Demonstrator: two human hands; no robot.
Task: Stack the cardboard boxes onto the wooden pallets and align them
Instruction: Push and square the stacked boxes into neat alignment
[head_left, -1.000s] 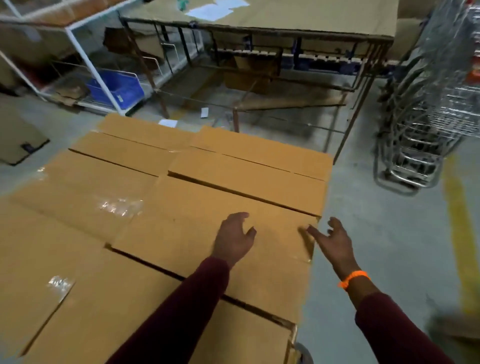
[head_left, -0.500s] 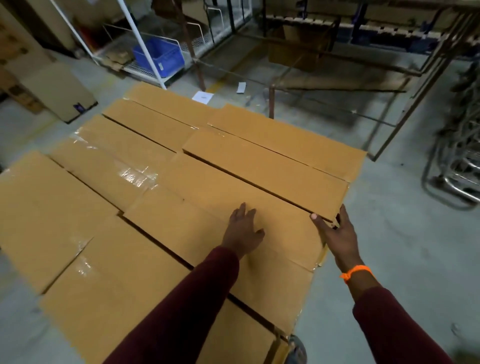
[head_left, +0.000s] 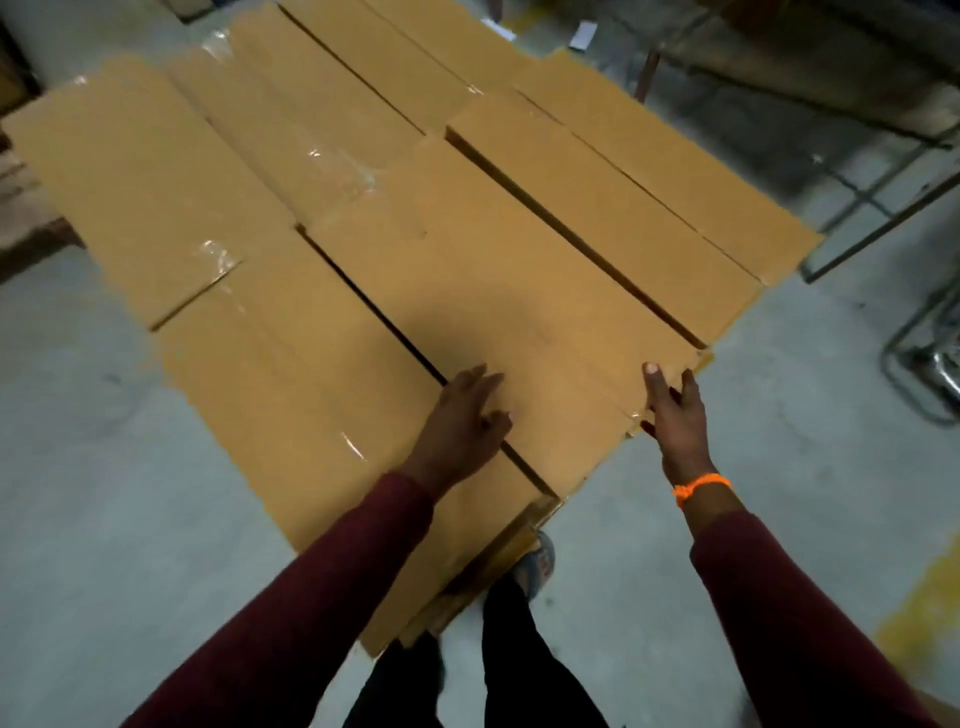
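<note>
Nearest, a sandal (head_left: 537, 561) stands on the floor by the stack's near corner. The left hand (head_left: 462, 421) rests on the near end of the top box (head_left: 493, 280), fingers loosely spread and holding nothing. The right hand (head_left: 675, 421), with an orange band (head_left: 701, 486) at the wrist, was hovering beside the box a second ago and now clasps its near right corner, thumb on top and fingers down the side. I judge the box is set down and being squared up. A dark gap runs along its left edge, and a higher box (head_left: 597, 208) borders its far right side. More boxes fill the layer beyond. The pallet beneath is hidden. A metal frame (head_left: 883, 208) stands far right.
</note>
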